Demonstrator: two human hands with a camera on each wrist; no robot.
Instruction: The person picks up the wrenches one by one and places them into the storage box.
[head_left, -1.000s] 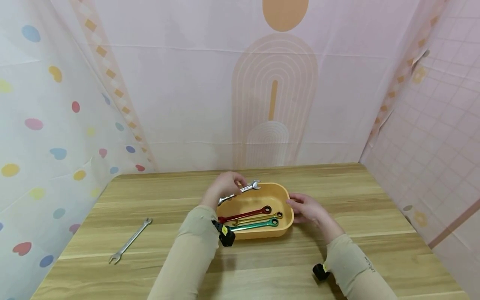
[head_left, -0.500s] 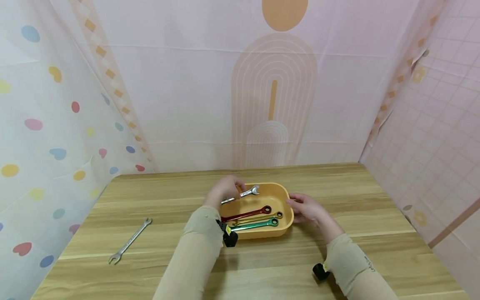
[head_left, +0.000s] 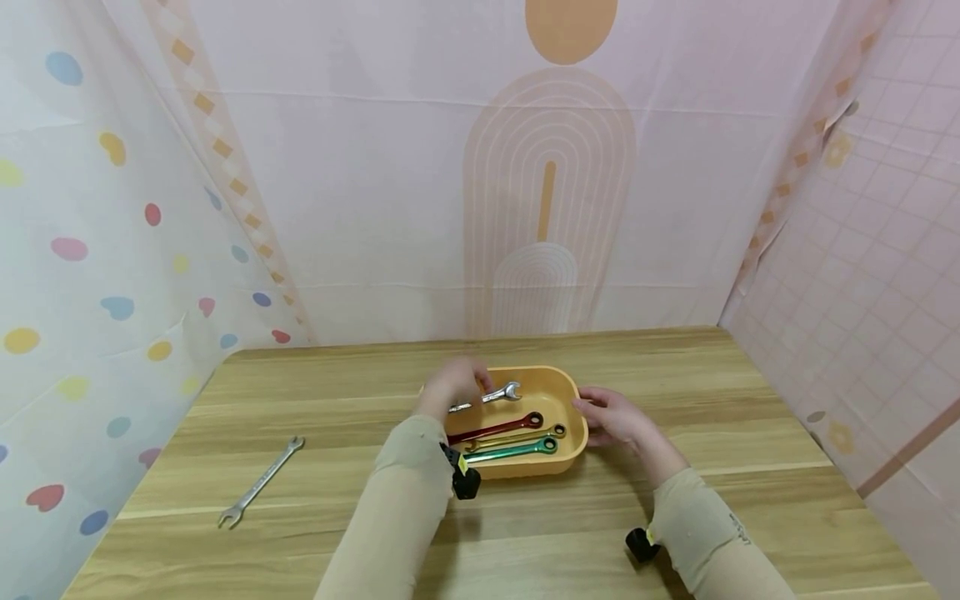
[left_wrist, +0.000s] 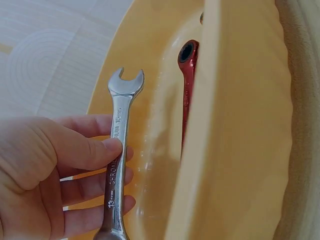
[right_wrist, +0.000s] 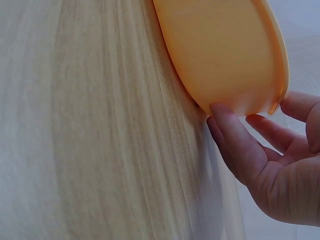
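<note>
One silver wrench is pinched in the grip of the left hand, thumb on top and fingers under it. Its open end pokes out past the fingers, over the near-left side of the orange tub. Three more wrenches lie flat in the tub: one red, one gold, one green. A fifth wrench, silver too, lies far off to the left on the tabletop. The right hand rests against the tub's right wall with loose, nearly straight fingers. Both arms reach forward in tan sleeves.
</note>
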